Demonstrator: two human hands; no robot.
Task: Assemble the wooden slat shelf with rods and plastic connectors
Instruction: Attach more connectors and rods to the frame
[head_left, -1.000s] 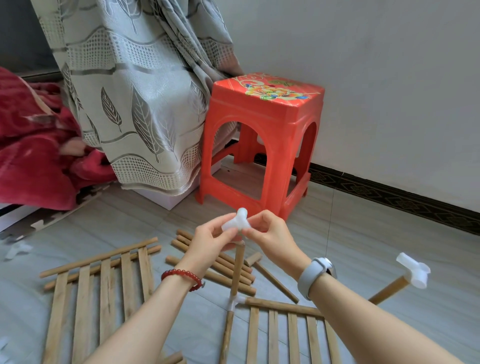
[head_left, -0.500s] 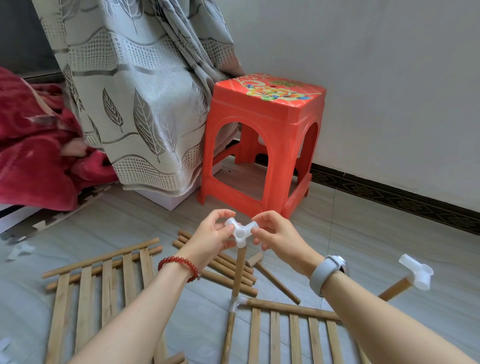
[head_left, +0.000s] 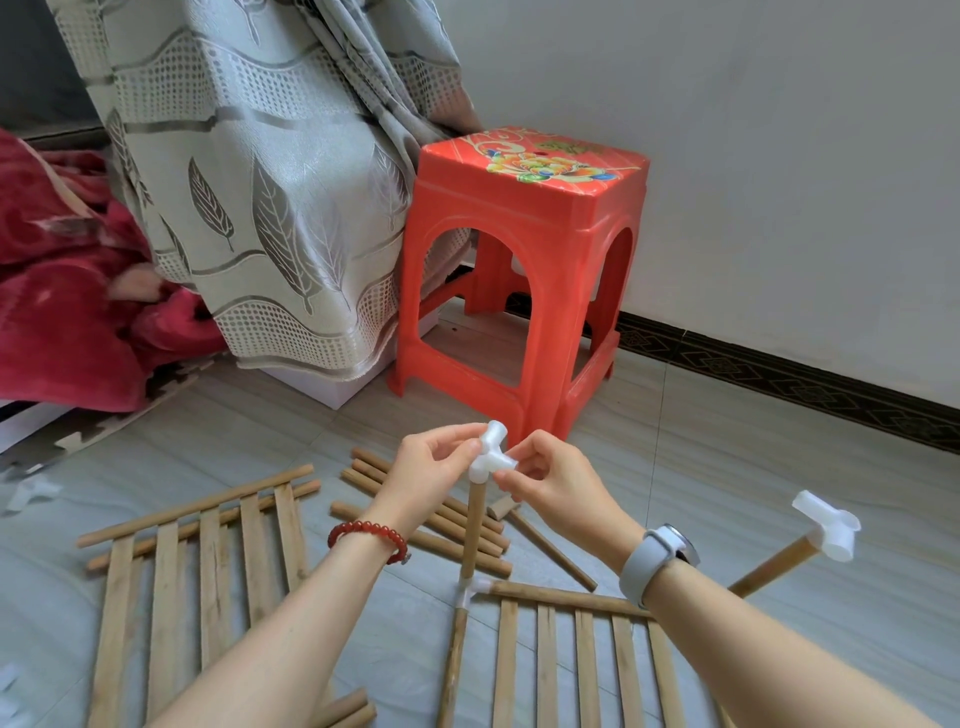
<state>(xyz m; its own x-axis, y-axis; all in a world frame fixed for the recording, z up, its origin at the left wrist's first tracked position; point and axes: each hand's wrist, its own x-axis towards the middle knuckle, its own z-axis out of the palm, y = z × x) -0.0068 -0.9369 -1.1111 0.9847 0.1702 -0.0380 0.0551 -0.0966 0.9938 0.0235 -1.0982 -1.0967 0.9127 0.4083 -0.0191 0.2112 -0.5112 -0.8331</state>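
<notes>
Both hands pinch the white connector (head_left: 491, 457): left hand (head_left: 426, 467) steadies its upper arm, right hand (head_left: 550, 480) its side arm, probably to press it straight onto the upright rod (head_left: 475, 525).

A white three-way plastic connector (head_left: 491, 454) caps an upright wooden rod (head_left: 475, 527), which rises from a second connector (head_left: 470, 590) at the corner of a slat panel (head_left: 576, 660) flat on the floor. Another capped rod (head_left: 779, 561) leans up at the right. A second slat panel (head_left: 202, 561) lies to the left, with loose rods (head_left: 431, 525) between.
</notes>
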